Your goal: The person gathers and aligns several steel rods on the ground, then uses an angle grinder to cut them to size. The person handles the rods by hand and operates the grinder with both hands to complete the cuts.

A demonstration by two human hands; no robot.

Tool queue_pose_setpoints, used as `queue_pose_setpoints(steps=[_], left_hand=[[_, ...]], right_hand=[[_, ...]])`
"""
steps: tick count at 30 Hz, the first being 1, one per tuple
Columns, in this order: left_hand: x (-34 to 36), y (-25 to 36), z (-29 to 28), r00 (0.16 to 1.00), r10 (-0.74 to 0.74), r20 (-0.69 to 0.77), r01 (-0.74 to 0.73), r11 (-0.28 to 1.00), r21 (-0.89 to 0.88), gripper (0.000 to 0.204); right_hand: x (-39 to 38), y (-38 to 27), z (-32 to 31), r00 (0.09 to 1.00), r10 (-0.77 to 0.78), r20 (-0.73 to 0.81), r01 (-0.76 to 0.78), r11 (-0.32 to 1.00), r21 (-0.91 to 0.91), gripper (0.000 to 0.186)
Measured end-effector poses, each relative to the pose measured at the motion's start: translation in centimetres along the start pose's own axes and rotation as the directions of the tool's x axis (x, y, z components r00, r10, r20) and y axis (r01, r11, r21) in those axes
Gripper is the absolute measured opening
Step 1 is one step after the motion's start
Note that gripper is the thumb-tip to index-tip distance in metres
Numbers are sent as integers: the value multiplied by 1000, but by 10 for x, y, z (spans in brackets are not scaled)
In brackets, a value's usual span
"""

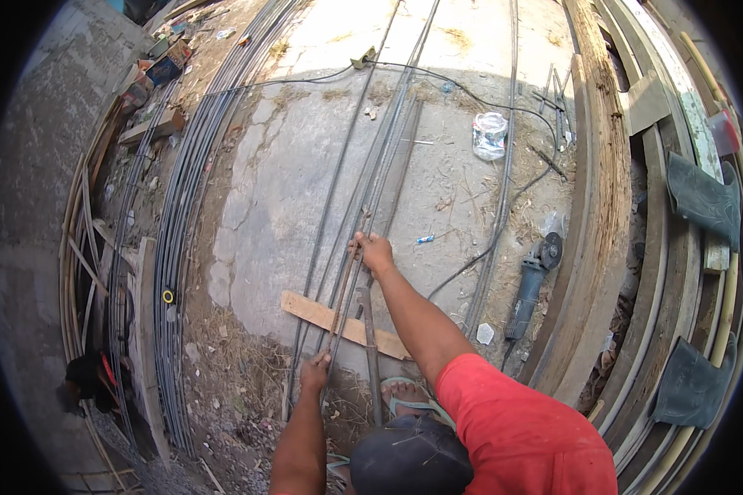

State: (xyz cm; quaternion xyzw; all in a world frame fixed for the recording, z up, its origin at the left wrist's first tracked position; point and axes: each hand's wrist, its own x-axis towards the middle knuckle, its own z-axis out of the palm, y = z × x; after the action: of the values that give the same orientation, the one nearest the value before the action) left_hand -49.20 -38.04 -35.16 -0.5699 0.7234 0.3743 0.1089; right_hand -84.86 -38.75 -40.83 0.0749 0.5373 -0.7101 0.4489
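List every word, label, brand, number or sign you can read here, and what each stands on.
No text can be read.
Clear plastic packaging: coloured patches, too small to read.
Small blue-and-white wrapper: too small.
Angle grinder: any marking too small.
Rusty rod: no lettering shows.

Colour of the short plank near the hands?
The short plank is light tan; the head view shows it best.

The person has two hands, a left hand (314, 373) and a right hand (374, 251), and two sandals (413, 405). Around them are one grinder (527, 290), one yellow ring (163, 296), two dark rubber pieces (706, 200), one crosswise board (353, 330) and one co-worker (95, 382). The rods (198, 157) are too many to count.
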Motion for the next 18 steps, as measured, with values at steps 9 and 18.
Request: queue_pose_setpoints(steps=[9,18], left_hand=[[-61,-33,14,911,121,-394,-88,991,100,54],[-170,-37,139,990,-47,-131,28,989,-144,57]], right_hand=[[-47,-4,-35,886,-388,-255,187,801,-569,47],[-323,74,-159,941,-271,201,322,547,-773,23]])
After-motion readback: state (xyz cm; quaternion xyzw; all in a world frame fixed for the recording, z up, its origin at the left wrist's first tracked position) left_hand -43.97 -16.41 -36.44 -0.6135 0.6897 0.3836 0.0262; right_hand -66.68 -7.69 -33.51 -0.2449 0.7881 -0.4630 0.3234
